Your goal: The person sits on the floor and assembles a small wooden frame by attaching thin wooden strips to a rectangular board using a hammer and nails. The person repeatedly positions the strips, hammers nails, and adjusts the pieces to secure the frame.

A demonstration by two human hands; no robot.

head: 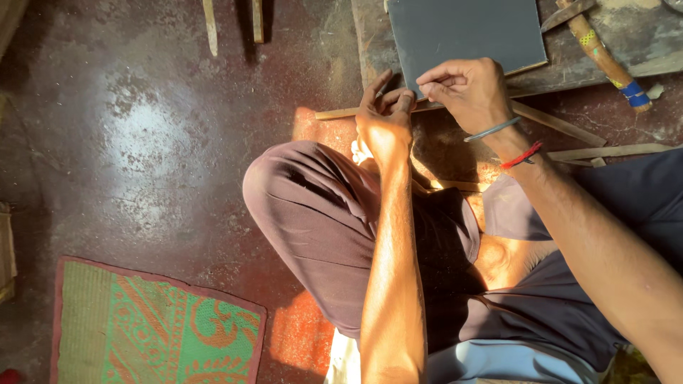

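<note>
A dark grey flat board point(466, 32) lies on a worn wooden workbench point(370, 43) at the top. My left hand point(384, 114) pinches at the board's near left corner, fingers curled together. My right hand point(466, 89) rests on the board's near edge, fingers bent and closed on something small that I cannot make out. A thin wooden strip point(334, 113) runs under both hands along that edge. A metal bangle and a red thread sit on my right wrist.
A hammer-like tool point(605, 60) with a taped wooden handle lies on the bench at top right. Wooden strips point(605, 151) lie on the red floor at right. A green and orange mat point(153, 331) is at bottom left. My bent knee point(306, 206) fills the middle.
</note>
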